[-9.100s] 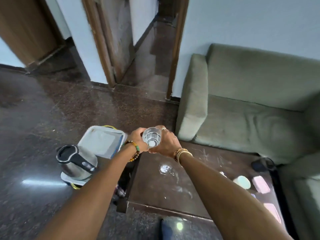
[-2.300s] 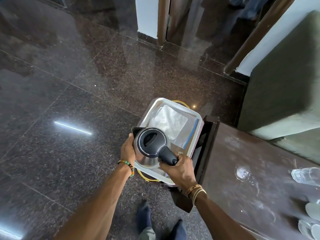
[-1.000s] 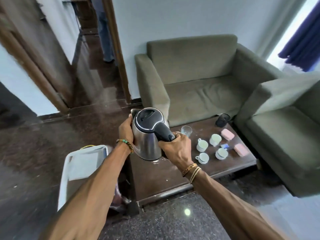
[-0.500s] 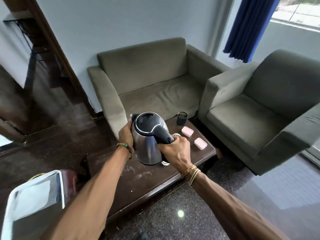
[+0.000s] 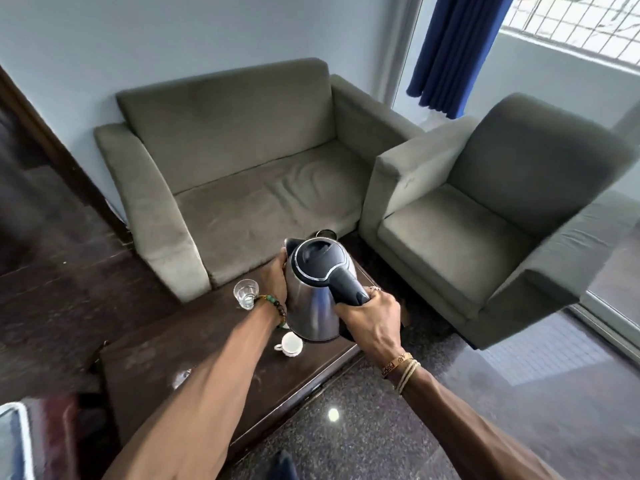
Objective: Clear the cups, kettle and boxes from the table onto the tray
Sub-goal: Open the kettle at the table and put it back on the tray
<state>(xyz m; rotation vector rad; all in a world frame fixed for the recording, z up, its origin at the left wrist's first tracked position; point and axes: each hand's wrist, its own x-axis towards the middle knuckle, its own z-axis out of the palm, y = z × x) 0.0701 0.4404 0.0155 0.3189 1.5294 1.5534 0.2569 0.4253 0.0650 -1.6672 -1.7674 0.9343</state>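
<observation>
Kettle (image 5: 317,289): shiny steel body, black lid, upright.

daylight from window (image 5: 571,26) top right, floor (image 5: 346,420) glare spot, edges blurred w/ wide-angle bend.

Arms outstretched, right grip (image 5: 372,318) curled round kettle (image 5: 311,306) handle, left grip (image 5: 277,277) pressing its side
</observation>
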